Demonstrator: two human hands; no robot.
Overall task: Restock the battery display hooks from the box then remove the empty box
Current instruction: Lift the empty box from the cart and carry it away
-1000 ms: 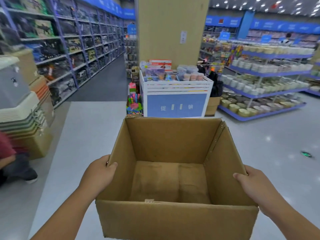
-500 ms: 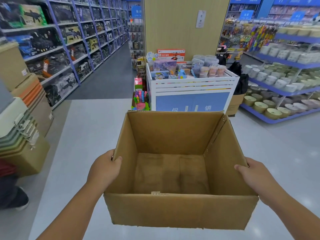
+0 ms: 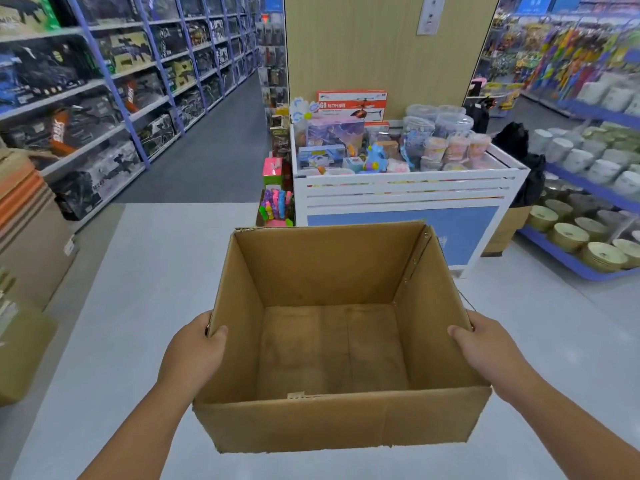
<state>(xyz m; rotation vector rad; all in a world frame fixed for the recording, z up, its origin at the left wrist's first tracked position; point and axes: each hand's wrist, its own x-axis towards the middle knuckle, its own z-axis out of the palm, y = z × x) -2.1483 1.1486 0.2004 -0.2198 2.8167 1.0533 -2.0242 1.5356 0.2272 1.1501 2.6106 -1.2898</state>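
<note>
— While both hands carry it, where is the cardboard box (image 3: 332,424)?

— Up in front of the person, off the pale floor (image 3: 138,289), open side up. Nothing lies inside; only the bare brown bottom shows.

— How does the left hand (image 3: 194,351) hold it?

— It grips the left wall near the top edge, thumb hooked over the rim to the inside, fingers round the outside.

— And the right hand (image 3: 488,348)?

— The same on the right wall: thumb inside over the rim, the fingers hidden behind the cardboard.

— What stands ahead?

— A white and blue bin (image 3: 408,199) piled with toys, just beyond the box, in front of a tan pillar (image 3: 363,46). Purple shelves (image 3: 131,98) of boxed toys run along the left aisle, and bowls (image 3: 568,237) fill the racks on the right.
</note>
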